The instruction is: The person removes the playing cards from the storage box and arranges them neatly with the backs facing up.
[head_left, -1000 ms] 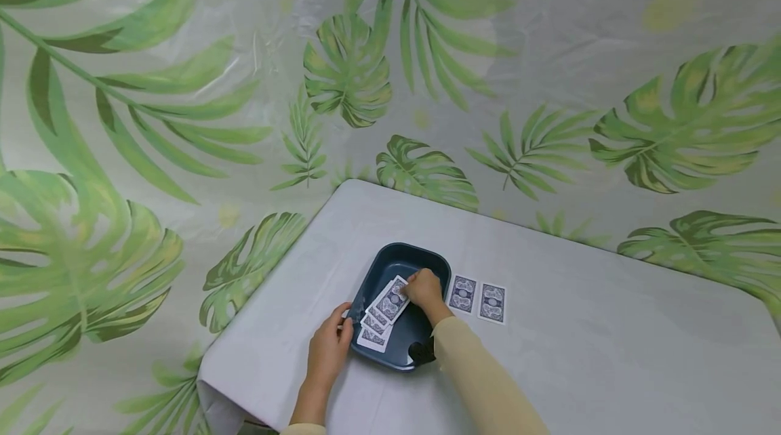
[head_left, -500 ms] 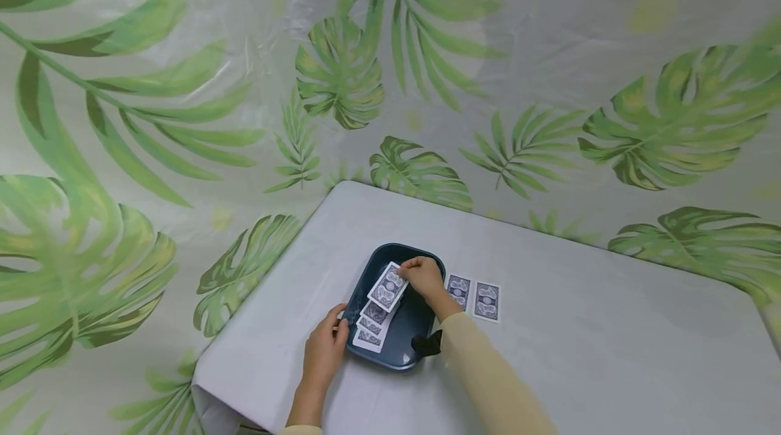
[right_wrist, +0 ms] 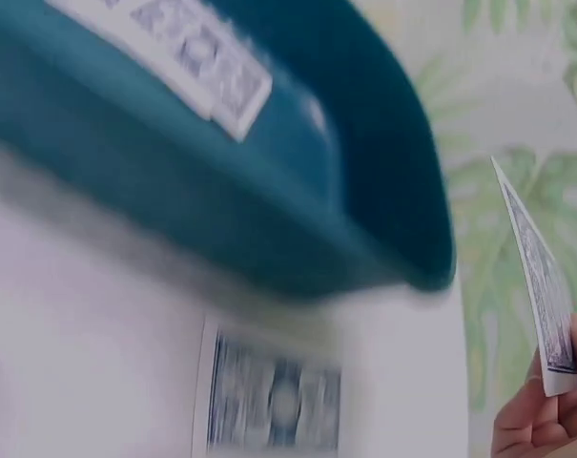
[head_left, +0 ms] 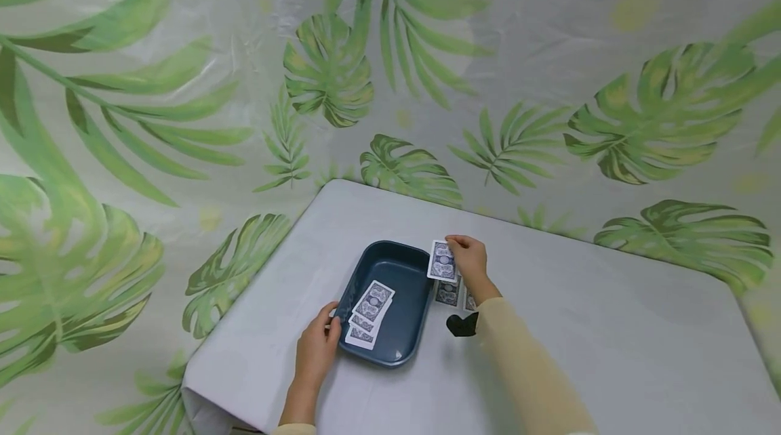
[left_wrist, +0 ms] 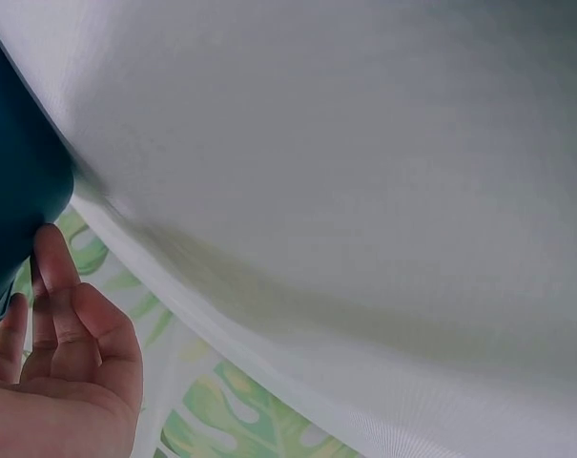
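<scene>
My right hand (head_left: 472, 262) pinches a blue-backed playing card (head_left: 442, 261) by its corner, raised at the right rim of a dark blue tray (head_left: 409, 333). The right wrist view shows this card almost edge-on between thumb and fingers. Several more cards (head_left: 371, 305) overlap in a slanting row inside the tray, backs up. On the white cloth right of the tray lie two cards, one (head_left: 448, 294) partly covered by the held card, the other (head_left: 469, 300) mostly hidden behind my wrist. With fingertips against the tray's left side, my left hand (head_left: 317, 343) touches its outer wall.
A white cloth (head_left: 579, 333) covers the table, whose left edge (head_left: 244, 279) runs close by the tray. Behind it hangs a leaf-patterned sheet (head_left: 537, 76). A black wrist mount (head_left: 462, 325) sticks out beside my right sleeve.
My right hand has lifted the top card from the row in the tray and carried it right, past the rim, over the cards on the cloth. The left hand stays at the tray.
</scene>
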A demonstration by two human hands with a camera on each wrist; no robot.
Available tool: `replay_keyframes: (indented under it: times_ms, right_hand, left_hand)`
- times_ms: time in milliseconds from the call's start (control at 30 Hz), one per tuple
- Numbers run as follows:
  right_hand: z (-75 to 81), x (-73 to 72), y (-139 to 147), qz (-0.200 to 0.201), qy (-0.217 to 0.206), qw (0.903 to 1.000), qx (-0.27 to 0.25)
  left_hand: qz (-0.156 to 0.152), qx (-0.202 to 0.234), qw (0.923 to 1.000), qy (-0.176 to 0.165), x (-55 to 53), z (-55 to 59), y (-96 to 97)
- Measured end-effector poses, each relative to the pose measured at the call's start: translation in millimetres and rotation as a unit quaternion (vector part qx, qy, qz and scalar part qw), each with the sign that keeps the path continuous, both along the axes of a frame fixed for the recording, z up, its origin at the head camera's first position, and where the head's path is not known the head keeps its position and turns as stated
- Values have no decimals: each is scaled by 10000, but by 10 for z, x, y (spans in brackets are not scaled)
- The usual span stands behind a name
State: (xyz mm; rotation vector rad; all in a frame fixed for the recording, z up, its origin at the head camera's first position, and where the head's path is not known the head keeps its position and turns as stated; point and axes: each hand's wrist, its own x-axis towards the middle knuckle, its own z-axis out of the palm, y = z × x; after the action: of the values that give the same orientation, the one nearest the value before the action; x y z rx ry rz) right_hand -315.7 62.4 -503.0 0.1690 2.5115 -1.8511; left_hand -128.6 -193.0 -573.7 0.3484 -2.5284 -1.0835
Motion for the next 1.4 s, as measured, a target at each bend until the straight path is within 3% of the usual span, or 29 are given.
replay_keyframes:
  times_ms: [333,567,900,1200,1400]
  right_hand:
    - [-108,-92,708,-542,-330,9961,613]
    - [-237,-72,977,-621,-579,9917,962]
    - [-560,-9,1209,-552,-880,9844,1417]
    - [-608,29,1193,-427,-1063,9828,1450]
    - [-684,55,1197,-474,-912,9820,1587]
  left_hand:
    - [6,-7,10000,-65,0,4,-1]
    - [34,58,9999,-159,3,-9,2]
    - [-26,51,9999,-92,-5,-2,3]
    - [-32,80,10000,-36,-5,-1,-2]
    - [-36,90,9999,-33,1,11,9]
